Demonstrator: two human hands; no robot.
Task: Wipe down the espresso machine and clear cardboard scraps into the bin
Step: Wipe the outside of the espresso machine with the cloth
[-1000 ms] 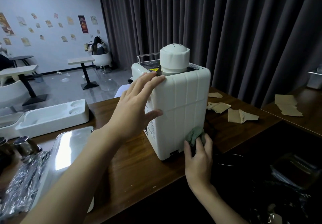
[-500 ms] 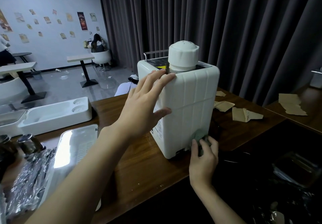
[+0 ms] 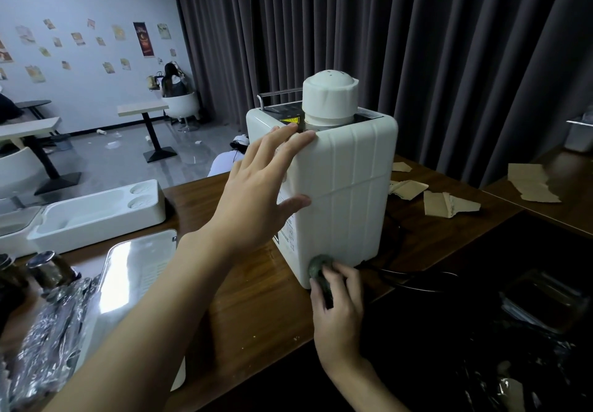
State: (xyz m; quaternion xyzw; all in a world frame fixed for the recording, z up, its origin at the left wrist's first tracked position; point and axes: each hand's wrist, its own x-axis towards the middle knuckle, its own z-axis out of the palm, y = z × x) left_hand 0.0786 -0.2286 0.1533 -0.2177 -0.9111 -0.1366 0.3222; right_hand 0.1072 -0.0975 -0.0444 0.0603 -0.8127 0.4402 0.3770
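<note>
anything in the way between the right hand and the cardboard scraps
A black cord lies on the counter between the right hand, gripping the cloth, and the cardboard scraps; the espresso machine stands just left of that path.

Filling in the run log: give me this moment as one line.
step: wipe-down | left hand: flat on espresso machine side | right hand: grips green cloth at its lower corner | cardboard scraps: on counter

Head-worn view, forward and downward
</note>
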